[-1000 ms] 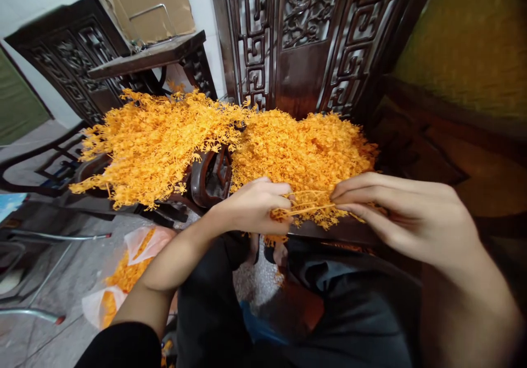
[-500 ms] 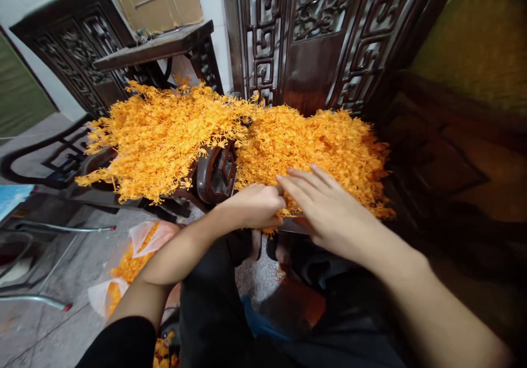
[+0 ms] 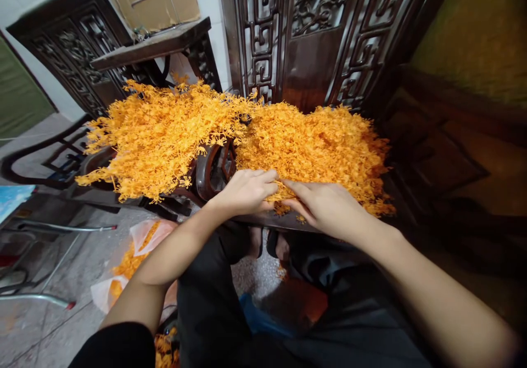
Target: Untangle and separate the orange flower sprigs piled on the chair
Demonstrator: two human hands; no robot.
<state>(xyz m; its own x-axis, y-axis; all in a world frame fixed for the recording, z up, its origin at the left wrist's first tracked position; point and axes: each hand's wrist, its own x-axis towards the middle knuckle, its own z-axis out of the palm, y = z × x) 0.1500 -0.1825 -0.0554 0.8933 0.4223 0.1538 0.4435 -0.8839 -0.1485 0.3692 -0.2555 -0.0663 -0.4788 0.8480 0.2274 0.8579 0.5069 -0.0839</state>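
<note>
1. Looking down from the head camera, both hands met at the near edge of the right-hand heap of orange plastic sprigs (image 3: 317,143), which lay piled on a dark carved wooden seat (image 3: 214,173) in front of the person's knees.
2. The left hand (image 3: 245,192) lay knuckles up, its grip curled onto a small tuft of the orange sprigs at the heap's edge; whether it was pinched tight could not be told, since the fingertips were buried in the material.
3. The right hand (image 3: 329,206) lay just beside it, fingers pressed flat and slightly bent into the same edge, touching the sprigs; a closed hold could not be made out.
4. A second, looser heap of branched orange sprigs (image 3: 152,132) spread to the left, well apart from the hands, and a clear plastic bag holding more orange pieces (image 3: 132,258) lay on the floor below.
5. Judging by their look, the sprigs were very light, thin and springy, with tiny branches that hook into each other, so a tuft would likely drag its neighbours along.
6. The thin stems seemed the better place to pinch, close to where the branches fork, rather than the frail tips.
</note>
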